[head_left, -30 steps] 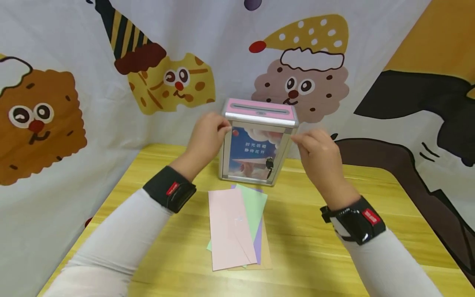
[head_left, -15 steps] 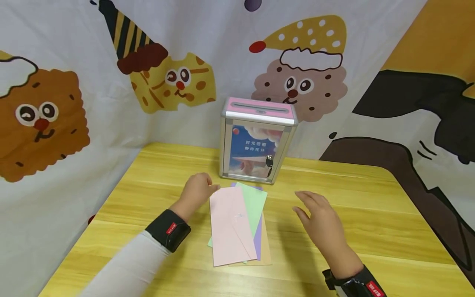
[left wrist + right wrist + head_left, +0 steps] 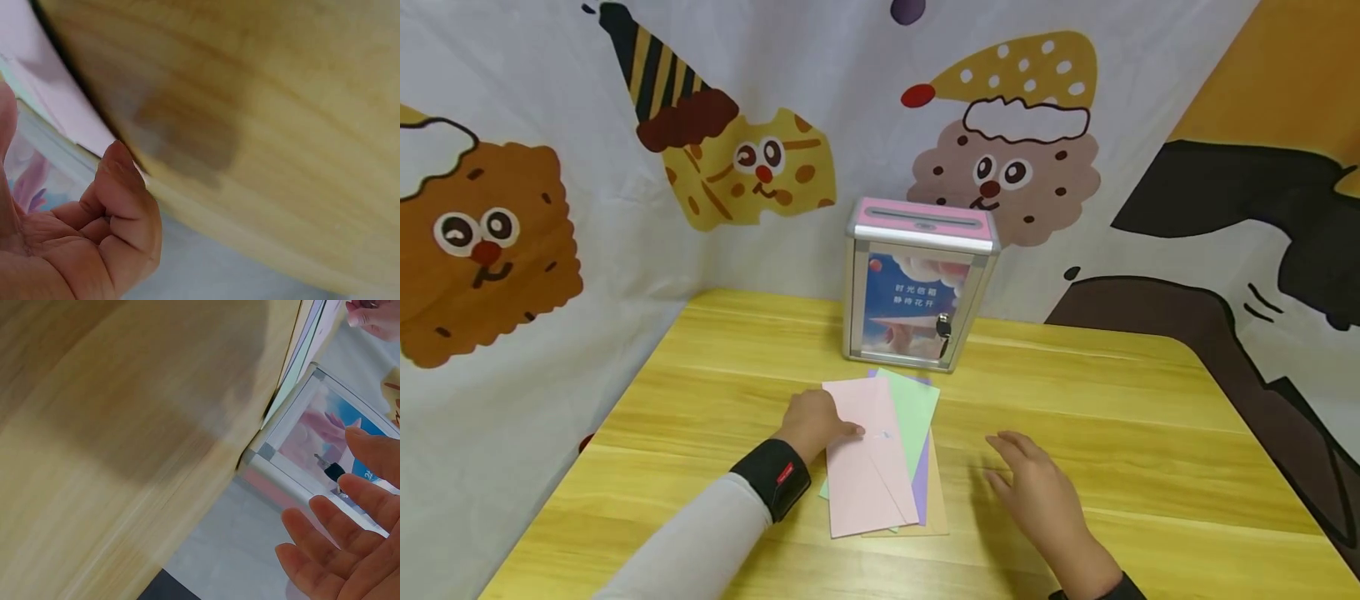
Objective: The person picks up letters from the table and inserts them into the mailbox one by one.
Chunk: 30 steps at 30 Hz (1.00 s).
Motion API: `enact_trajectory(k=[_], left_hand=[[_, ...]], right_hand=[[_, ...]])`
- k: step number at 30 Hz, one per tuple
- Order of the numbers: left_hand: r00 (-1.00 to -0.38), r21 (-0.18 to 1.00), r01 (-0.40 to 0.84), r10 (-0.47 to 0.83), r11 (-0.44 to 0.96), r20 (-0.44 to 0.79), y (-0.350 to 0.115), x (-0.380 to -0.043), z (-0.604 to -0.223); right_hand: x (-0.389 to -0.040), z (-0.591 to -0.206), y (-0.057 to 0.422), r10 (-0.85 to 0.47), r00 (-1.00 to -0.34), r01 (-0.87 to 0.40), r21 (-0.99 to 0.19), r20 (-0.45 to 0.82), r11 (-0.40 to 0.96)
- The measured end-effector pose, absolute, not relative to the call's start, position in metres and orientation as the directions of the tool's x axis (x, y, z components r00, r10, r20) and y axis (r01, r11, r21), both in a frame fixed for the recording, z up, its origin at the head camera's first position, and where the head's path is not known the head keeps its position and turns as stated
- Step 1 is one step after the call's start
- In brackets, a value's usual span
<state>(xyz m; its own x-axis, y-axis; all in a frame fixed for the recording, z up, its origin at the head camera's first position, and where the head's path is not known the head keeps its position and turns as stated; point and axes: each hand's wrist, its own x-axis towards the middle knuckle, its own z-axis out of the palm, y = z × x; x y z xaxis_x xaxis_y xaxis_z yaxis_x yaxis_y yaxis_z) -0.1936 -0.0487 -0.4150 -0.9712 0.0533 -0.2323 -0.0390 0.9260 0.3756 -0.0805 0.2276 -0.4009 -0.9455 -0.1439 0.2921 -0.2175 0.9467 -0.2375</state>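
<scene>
A pink envelope (image 3: 867, 487) lies on top of a small pile on the table. Beneath it show a green envelope (image 3: 913, 412), a purple envelope (image 3: 921, 496) and a tan envelope (image 3: 936, 508). My left hand (image 3: 812, 423) is at the pink envelope's left edge, its thumb over the paper. In the left wrist view the bent fingers (image 3: 128, 194) reach that edge, with a gap to the thumb; whether they touch it is hard to tell. My right hand (image 3: 1037, 500) hovers right of the pile, fingers apart and holding nothing.
Behind the pile stands a silver-framed letter box (image 3: 981, 321) with a pink slotted top. A key (image 3: 943, 325) sits in the lock of its front door. The wooden table (image 3: 1112, 417) meets a cartoon-printed cloth (image 3: 865, 125) at the back.
From beside the box, both hands have come down and back toward me. My left hand has reached the pink envelope's left edge; the right has stopped beside the pile. The envelopes look unmoved.
</scene>
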Motion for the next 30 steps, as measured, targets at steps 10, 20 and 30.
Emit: enact_trajectory(k=[10, 20, 30], left_hand=[[-0.965, 0.336, -0.07, 0.022, 0.939, -0.263, -0.047, -0.192, -0.425], [-0.974, 0.29, -0.037, 0.031, 0.956, -0.226, -0.038, -0.184, -0.428], [-0.958, 0.337, -0.113, -0.013, 0.935, -0.285, -0.035, -0.189, -0.431]], right_hand=[[-0.084, -0.404, 0.227, -0.134, -0.955, -0.205, -0.261, 0.265, 0.943], [-0.086, -0.408, 0.224, -0.139, -0.953, -0.207, -0.241, 0.27, 0.948], [-0.084, -0.407, 0.225, -0.122, -0.966, -0.182, -0.26, 0.23, 0.948]])
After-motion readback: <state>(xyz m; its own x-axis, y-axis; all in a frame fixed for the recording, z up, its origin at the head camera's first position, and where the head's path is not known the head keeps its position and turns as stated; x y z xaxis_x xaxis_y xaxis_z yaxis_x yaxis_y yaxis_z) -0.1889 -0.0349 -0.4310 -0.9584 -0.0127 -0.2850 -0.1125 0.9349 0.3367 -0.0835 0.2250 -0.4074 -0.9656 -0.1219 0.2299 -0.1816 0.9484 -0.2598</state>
